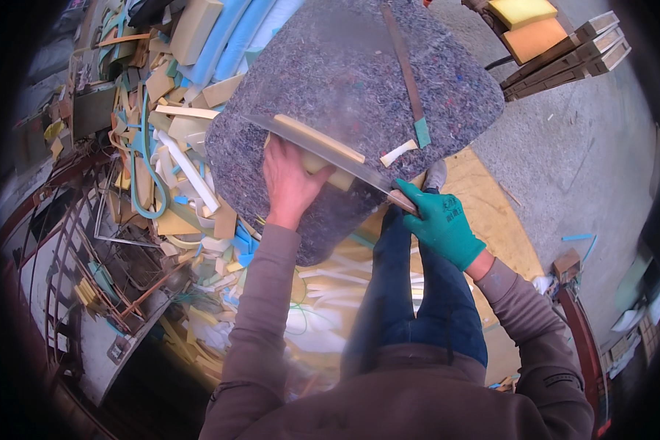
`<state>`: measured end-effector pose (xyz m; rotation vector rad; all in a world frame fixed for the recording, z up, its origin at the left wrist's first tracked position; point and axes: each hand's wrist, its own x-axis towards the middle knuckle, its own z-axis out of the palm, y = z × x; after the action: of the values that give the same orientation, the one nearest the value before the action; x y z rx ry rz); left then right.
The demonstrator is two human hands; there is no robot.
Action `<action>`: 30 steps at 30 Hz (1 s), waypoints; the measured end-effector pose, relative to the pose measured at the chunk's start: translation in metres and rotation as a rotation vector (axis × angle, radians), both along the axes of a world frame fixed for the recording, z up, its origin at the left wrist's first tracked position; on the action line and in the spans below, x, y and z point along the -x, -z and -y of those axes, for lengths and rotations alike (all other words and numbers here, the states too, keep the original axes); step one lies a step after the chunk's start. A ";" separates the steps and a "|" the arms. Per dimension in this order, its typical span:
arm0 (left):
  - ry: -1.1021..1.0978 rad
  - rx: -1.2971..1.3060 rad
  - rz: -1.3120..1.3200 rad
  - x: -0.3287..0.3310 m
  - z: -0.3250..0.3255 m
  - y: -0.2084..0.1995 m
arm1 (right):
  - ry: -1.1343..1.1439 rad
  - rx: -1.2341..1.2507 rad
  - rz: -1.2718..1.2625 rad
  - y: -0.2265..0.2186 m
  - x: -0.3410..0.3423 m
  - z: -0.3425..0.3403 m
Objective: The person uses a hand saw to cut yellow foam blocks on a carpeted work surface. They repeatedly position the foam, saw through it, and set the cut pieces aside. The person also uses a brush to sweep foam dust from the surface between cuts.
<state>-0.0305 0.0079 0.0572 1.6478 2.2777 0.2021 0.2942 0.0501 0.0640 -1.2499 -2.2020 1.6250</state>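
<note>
A long, straight-bladed knife [323, 151] lies slantwise across a pale yellow foam block [340, 179]. My right hand [440, 224], in a green glove, is closed around its handle at the near right edge of the padded worktop [323, 81]. Bare and with the thumb spread, my left hand [292, 181] grips the block on the near side of the blade; its fingertips are partly hidden. Along the blade's far side runs a narrow foam strip [319, 138]. Whether the strip is fully separate from the block cannot be told.
A second long blade [405, 62] with a green-wrapped end and a small white foam scrap [398, 152] lie on the worktop. Foam offcuts [191, 128] heap up on the left. Yellow and orange foam blocks [535, 40] sit beyond, beside wooden pallets [572, 59].
</note>
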 end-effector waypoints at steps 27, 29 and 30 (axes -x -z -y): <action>0.012 -0.025 0.004 -0.003 -0.001 0.001 | 0.020 0.004 -0.010 -0.003 -0.008 0.000; 0.013 -0.013 0.000 -0.003 -0.001 0.002 | -0.022 -0.009 0.029 -0.006 -0.012 -0.001; 0.018 -0.004 -0.009 -0.003 -0.001 0.002 | -0.044 0.011 0.075 -0.007 -0.012 -0.001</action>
<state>-0.0271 0.0087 0.0549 1.6740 2.2697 0.1948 0.3060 0.0515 0.0706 -1.2949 -2.2827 1.6336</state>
